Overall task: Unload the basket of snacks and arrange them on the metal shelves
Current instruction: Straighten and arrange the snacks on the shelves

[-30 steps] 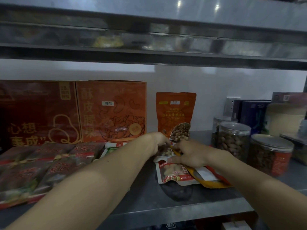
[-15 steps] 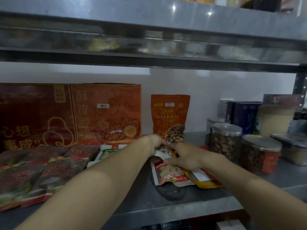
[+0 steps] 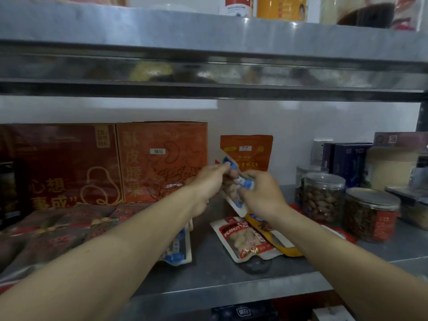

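Observation:
Both hands hold one blue-and-white peanut packet (image 3: 232,197) lifted above the metal shelf (image 3: 215,276). My left hand (image 3: 209,181) pinches its upper left corner and my right hand (image 3: 260,195) grips its lower right side. Below them a red-and-white peanut packet (image 3: 243,237) lies flat on the shelf, overlapping a yellow packet (image 3: 287,250). Another blue-and-white packet (image 3: 178,251) lies under my left forearm. An orange roasted-nut pouch (image 3: 246,151) stands upright against the back wall behind the hands. The basket is out of sight.
Two red-orange boxes (image 3: 162,158) stand at the back left, with dark red packets (image 3: 53,230) lying in front. Clear jars of nuts (image 3: 324,198) and dark boxes (image 3: 347,161) fill the right side. The upper shelf (image 3: 208,38) carries cans and jars.
Both hands have lifted a blue-and-white packet off the pile, up in front of the orange pouch. The camera has tilted upward, showing more of the upper shelf.

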`<action>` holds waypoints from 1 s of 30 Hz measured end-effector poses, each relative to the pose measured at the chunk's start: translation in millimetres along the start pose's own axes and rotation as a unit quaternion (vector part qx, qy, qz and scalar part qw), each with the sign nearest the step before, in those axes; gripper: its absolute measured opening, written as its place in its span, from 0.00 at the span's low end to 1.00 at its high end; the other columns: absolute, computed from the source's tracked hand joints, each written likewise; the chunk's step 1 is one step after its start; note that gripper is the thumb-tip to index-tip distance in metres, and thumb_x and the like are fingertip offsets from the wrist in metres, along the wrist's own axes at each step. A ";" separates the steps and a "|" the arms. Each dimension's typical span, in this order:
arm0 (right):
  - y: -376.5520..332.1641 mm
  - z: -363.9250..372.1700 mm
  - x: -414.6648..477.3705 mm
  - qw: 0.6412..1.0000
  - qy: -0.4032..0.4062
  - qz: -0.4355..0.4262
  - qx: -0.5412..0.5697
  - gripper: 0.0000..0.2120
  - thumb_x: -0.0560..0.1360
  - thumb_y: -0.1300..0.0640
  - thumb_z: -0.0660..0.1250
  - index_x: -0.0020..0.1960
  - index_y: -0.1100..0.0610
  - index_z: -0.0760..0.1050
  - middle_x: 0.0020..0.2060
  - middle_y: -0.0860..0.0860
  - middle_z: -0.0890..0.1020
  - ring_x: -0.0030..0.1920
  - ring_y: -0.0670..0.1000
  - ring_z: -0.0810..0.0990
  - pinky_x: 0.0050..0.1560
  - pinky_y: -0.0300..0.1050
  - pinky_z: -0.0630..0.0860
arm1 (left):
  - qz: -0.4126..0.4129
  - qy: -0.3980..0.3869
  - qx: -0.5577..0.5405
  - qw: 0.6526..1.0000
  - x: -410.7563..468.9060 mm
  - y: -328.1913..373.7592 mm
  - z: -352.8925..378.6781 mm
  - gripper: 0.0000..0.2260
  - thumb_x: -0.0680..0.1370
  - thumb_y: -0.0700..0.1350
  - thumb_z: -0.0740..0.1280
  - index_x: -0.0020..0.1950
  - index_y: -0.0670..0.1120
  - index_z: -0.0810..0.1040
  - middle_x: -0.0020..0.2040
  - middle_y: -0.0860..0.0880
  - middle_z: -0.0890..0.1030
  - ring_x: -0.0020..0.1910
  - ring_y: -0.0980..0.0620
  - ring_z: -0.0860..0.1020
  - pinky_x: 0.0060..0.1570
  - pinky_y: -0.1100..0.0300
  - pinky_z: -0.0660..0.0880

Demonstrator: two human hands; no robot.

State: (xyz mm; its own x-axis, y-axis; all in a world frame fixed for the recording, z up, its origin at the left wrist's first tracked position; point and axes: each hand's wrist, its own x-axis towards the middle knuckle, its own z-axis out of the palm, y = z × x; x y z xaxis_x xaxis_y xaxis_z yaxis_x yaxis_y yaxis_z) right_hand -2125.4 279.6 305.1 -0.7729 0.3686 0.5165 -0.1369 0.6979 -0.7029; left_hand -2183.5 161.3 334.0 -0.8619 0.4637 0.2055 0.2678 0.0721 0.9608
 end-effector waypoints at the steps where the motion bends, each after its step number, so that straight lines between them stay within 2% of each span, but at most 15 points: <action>1: -1.8 -0.7 -1.2 0.997 0.014 0.032 0.064 0.06 0.76 0.65 0.69 0.49 0.55 0.79 0.45 0.51 0.83 0.45 0.48 0.82 0.42 0.39 0.78 | 0.031 0.008 0.017 0.999 -2.6 -1.8 -3.1 0.06 0.81 0.48 0.64 0.51 0.49 0.80 0.45 0.53 0.81 0.43 0.56 0.78 0.43 0.64 0.71; 2: -3.6 -1.4 -2.9 0.988 0.025 0.064 0.140 0.07 0.76 0.65 0.70 0.48 0.53 0.78 0.46 0.52 0.84 0.45 0.49 0.83 0.43 0.40 0.80 | 0.065 0.029 0.039 0.997 -4.0 -5.9 -6.8 0.06 0.78 0.47 0.68 0.54 0.52 0.79 0.47 0.56 0.80 0.47 0.57 0.78 0.47 0.63 0.72; 4: -7.9 -3.2 -6.3 0.956 0.028 0.112 0.271 0.08 0.76 0.66 0.71 0.50 0.55 0.79 0.47 0.55 0.85 0.46 0.53 0.85 0.49 0.49 0.83 | 0.113 0.063 0.062 0.990 -10.2 -14.2 -14.0 0.17 0.74 0.42 0.73 0.58 0.57 0.74 0.48 0.60 0.78 0.50 0.57 0.77 0.53 0.61 0.74; 7: -13.6 -8.3 -13.2 0.922 -0.021 0.146 0.359 0.11 0.75 0.66 0.71 0.57 0.59 0.78 0.48 0.58 0.86 0.47 0.57 0.86 0.53 0.56 0.82 | 0.117 0.012 0.005 0.993 -21.8 -21.1 -18.0 0.24 0.74 0.37 0.73 0.64 0.56 0.72 0.52 0.53 0.81 0.52 0.52 0.81 0.54 0.56 0.79; 11: -15.7 -22.5 -22.2 0.936 -0.071 0.124 0.322 0.11 0.74 0.62 0.73 0.56 0.59 0.79 0.46 0.58 0.87 0.47 0.59 0.86 0.53 0.58 0.82 | 0.154 -0.007 -0.002 0.988 -27.9 -24.1 -17.7 0.29 0.72 0.31 0.73 0.63 0.59 0.73 0.56 0.47 0.81 0.51 0.47 0.83 0.51 0.50 0.81; 13: -13.4 -28.7 -26.3 0.936 -0.092 0.125 0.316 0.13 0.73 0.63 0.74 0.56 0.59 0.80 0.47 0.58 0.87 0.47 0.59 0.86 0.54 0.57 0.81 | 0.171 -0.025 0.019 0.985 -31.1 -22.9 -18.3 0.31 0.72 0.30 0.72 0.62 0.64 0.72 0.56 0.47 0.81 0.50 0.49 0.83 0.49 0.53 0.82; 15: -9.6 -32.4 -28.4 0.931 -0.085 0.129 0.332 0.14 0.72 0.65 0.73 0.58 0.61 0.80 0.49 0.58 0.86 0.49 0.58 0.86 0.55 0.56 0.81 | 0.179 -0.031 0.041 0.982 -35.2 -21.0 -19.0 0.34 0.73 0.30 0.71 0.64 0.67 0.68 0.53 0.47 0.82 0.48 0.54 0.82 0.46 0.61 0.80; 16: -6.9 -33.6 -28.2 0.927 -0.070 0.132 0.344 0.15 0.73 0.66 0.73 0.59 0.61 0.79 0.49 0.58 0.86 0.49 0.58 0.86 0.55 0.56 0.81 | 0.170 -0.019 0.048 0.984 -35.4 -21.3 -19.3 0.34 0.75 0.31 0.69 0.67 0.66 0.65 0.51 0.48 0.82 0.46 0.56 0.82 0.44 0.65 0.79; 18: -1.8 -37.2 -27.4 0.926 -0.031 0.145 0.347 0.14 0.74 0.66 0.72 0.59 0.61 0.79 0.49 0.57 0.86 0.48 0.57 0.86 0.53 0.54 0.82 | 0.127 0.023 0.094 0.987 -36.3 -22.6 -20.1 0.32 0.77 0.34 0.66 0.70 0.63 0.59 0.50 0.50 0.83 0.46 0.56 0.80 0.44 0.65 0.76; 20: 4.0 -39.1 -27.2 0.925 -0.012 0.162 0.343 0.14 0.74 0.66 0.72 0.59 0.61 0.79 0.48 0.57 0.86 0.47 0.57 0.87 0.52 0.55 0.82 | 0.058 0.030 0.200 0.978 -31.2 -29.8 -22.3 0.24 0.75 0.41 0.69 0.68 0.55 0.66 0.56 0.49 0.81 0.52 0.53 0.78 0.50 0.60 0.75; 21: 6.8 -39.7 -27.2 0.926 -0.009 0.167 0.340 0.13 0.74 0.66 0.72 0.59 0.62 0.79 0.48 0.58 0.86 0.47 0.58 0.86 0.52 0.56 0.82 | 0.010 -0.003 0.255 0.967 -30.9 -33.3 -21.7 0.22 0.72 0.49 0.72 0.65 0.51 0.71 0.58 0.50 0.79 0.54 0.52 0.77 0.53 0.59 0.74; 23: 11.1 -38.0 -27.6 0.928 -0.007 0.175 0.330 0.13 0.74 0.66 0.72 0.58 0.62 0.79 0.48 0.58 0.86 0.46 0.59 0.86 0.51 0.56 0.82 | -0.075 -0.078 0.323 0.940 -35.4 -39.2 -15.5 0.37 0.59 0.65 0.75 0.64 0.50 0.75 0.60 0.52 0.79 0.57 0.52 0.77 0.59 0.55 0.74; 25: 14.8 -33.5 -29.5 0.931 -0.009 0.184 0.314 0.12 0.74 0.66 0.72 0.58 0.62 0.79 0.47 0.58 0.86 0.46 0.58 0.87 0.49 0.55 0.83 | -0.103 -0.100 0.344 0.928 -37.7 -44.4 -6.1 0.54 0.45 0.75 0.74 0.67 0.52 0.73 0.64 0.54 0.77 0.61 0.51 0.75 0.63 0.54 0.73; 27: 20.0 -27.7 -32.5 0.934 -0.012 0.194 0.299 0.11 0.74 0.66 0.72 0.56 0.62 0.80 0.47 0.58 0.86 0.45 0.57 0.87 0.48 0.54 0.83 | -0.123 -0.102 0.338 0.927 -35.6 -45.9 0.3 0.62 0.40 0.76 0.74 0.70 0.51 0.71 0.67 0.53 0.74 0.64 0.51 0.73 0.65 0.55 0.71; 30: 32.5 -18.2 -37.3 0.940 -0.026 0.211 0.266 0.10 0.74 0.64 0.73 0.55 0.59 0.80 0.47 0.55 0.86 0.46 0.56 0.86 0.52 0.58 0.82 | -0.189 -0.108 0.294 0.931 -33.9 -40.5 5.7 0.48 0.58 0.64 0.80 0.71 0.45 0.69 0.68 0.49 0.73 0.66 0.50 0.71 0.63 0.60 0.68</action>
State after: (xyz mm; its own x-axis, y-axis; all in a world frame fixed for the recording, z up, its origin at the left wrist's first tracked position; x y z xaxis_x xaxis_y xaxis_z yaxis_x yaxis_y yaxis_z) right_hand -2089.7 299.8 271.9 -0.8551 0.5038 0.1225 -0.0916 0.0858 -0.9921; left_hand -2162.7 147.7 287.1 -0.8530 0.4692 -0.2287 0.2078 0.7073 0.6757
